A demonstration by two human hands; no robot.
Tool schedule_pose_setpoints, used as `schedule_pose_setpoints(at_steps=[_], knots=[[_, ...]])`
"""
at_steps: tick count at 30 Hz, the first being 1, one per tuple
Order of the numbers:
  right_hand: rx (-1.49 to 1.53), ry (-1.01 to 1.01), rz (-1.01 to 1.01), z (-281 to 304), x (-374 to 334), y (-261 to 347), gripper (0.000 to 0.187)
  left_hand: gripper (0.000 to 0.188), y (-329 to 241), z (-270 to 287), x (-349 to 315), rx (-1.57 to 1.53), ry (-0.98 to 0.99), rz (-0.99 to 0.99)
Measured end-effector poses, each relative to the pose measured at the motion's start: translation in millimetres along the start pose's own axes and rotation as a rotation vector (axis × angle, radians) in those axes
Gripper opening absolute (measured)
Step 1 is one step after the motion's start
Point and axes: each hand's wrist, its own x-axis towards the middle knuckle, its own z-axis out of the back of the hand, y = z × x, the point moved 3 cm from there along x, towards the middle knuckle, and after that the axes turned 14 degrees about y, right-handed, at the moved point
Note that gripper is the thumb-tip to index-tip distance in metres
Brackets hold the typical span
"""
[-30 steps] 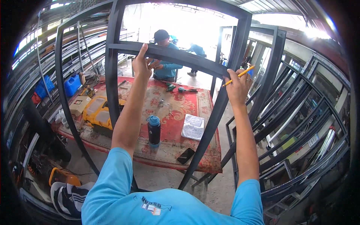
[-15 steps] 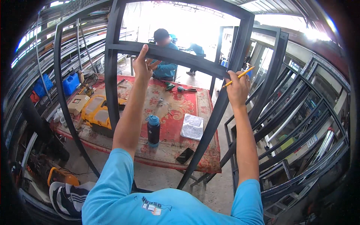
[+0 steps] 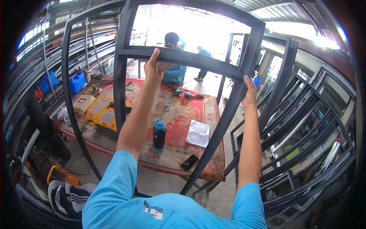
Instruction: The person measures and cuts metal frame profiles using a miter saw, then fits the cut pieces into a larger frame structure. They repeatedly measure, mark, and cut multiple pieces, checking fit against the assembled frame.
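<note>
Black metal, rectangular frame (image 3: 213,147) with a crossbar (image 3: 190,58) stands upright between the wearer and the counter (image 3: 152,157), which has a worn red floral-patterned cover. Left hand (image 3: 153,72): thumb up against the crossbar near its left end, fingers spread below the bar, not wrapped round it. Right hand (image 3: 249,93): thumb against the right upright, just below the crossbar joint; fingers mostly hidden, can't tell if they're closed on it.

On the counter, seen through the frame: dark cylindrical bottle with blue lid (image 3: 159,137), white sheets of paper with pencil-grey drawing (image 3: 198,133), black flat phone (image 3: 189,162) near the front edge. Left side: yellow-and-grey plastic toolbox (image 3: 102,110), partly behind the left upright, next to an open brown cardboard box (image 3: 83,104). Far side: green-and-black power tool (image 3: 176,91). Co-worker in blue shirt (image 3: 176,72) beyond it.
</note>
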Motion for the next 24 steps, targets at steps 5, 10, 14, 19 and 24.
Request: schedule_pose_setpoints(at_steps=[5, 10, 14, 19, 24], knots=[[-0.006, -0.03, -0.012, 8, 17, 2, 0.039, 0.047, -4, 4, 7, 0.041, 0.019, 0.055], [-0.067, -0.038, 0.032, 22, 21, -10, 0.043, 0.042, -3, -1, -1, 0.028, -0.004, 0.055], [-0.083, -0.046, 0.122, 21, 22, -11, 0.043, 0.053, -1, 1, 1, 0.04, -0.045, 0.057], [-0.069, -0.05, 0.167, 20, 23, -13, 0.045, 0.052, -2, 5, 5, 0.038, -0.012, 0.019], [-0.072, -0.086, 0.211, 30, 29, -18, 0.045, 0.057, -2, 9, 11, 0.039, 0.026, 0.018]])
